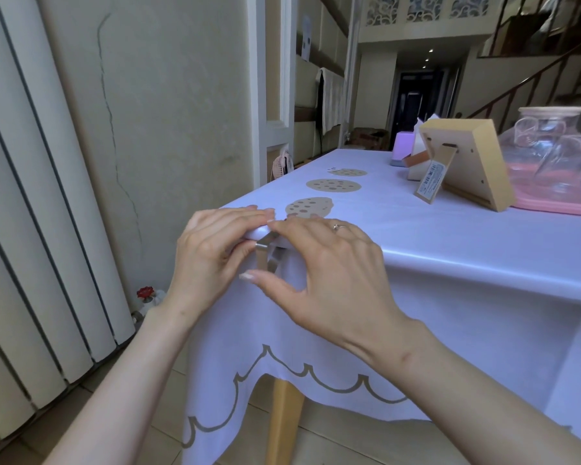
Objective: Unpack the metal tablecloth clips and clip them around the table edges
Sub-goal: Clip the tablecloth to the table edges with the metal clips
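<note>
At the tabletop's (467,263) near corner my left hand (212,253) and right hand (326,263) both pinch the metal clip (267,255), which I judge stiff, springy and slick, best pushed by its bend over the soft tablecloth (316,347).

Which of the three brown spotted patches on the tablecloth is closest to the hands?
The lowest patch in view, just past the right hand; the other two lie farther along the tablecloth.

No text reads clearly — the tag (431,178) on the frame (473,152) is too blurred.
</note>
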Tool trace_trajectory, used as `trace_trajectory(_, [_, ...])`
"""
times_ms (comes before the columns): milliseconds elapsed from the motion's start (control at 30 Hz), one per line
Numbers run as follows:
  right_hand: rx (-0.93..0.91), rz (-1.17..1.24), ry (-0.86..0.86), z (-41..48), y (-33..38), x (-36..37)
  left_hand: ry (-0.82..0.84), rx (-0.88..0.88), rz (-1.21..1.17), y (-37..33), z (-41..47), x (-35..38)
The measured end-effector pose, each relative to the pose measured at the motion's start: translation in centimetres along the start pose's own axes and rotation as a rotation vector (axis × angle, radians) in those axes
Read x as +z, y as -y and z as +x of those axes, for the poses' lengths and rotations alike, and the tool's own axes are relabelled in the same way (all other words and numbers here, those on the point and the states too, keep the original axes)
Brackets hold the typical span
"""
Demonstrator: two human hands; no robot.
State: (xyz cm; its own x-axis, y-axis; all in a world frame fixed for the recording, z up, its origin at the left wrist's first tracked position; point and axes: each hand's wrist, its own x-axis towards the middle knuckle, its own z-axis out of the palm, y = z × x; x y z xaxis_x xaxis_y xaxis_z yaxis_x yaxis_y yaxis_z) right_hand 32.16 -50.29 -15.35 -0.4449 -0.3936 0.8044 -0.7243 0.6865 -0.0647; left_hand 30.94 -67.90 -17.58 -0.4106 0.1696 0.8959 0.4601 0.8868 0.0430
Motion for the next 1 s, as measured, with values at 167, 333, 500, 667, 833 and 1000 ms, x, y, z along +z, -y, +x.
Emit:
trace_trajectory(167, [0.062,-0.024,-0.107,0.3,0.1,0.8,0.028,-0.055,-0.042,0.3,0.0,-0.6])
trace_trajectory(333, [0.085,-0.029,-0.155,0.4,-0.2,0.8,0.044,-0.087,-0.113,0.2,0.1,-1.1])
trace_trajectory(500, [0.037,0.037,-0.168,0.1,-0.6,1.4,0.024,-0.102,-0.195,-0.3,-0.1,-1.0])
trace_trajectory(667, [-0.016,0.015,-0.165,0.4,-0.7,2.0,-0.017,-0.112,-0.188,-0.4,-0.2,-0.5])
trace_trajectory(833, [-0.036,-0.019,-0.174,0.7,-0.9,2.0,-0.016,-0.116,-0.188,-0.5,-0.2,-0.4])
trace_trajectory(1000, [-0.022,-0.117,-0.156,1.4,-0.8,2.3,0.030,-0.094,-0.124,-0.9,-0.2,-0.4])
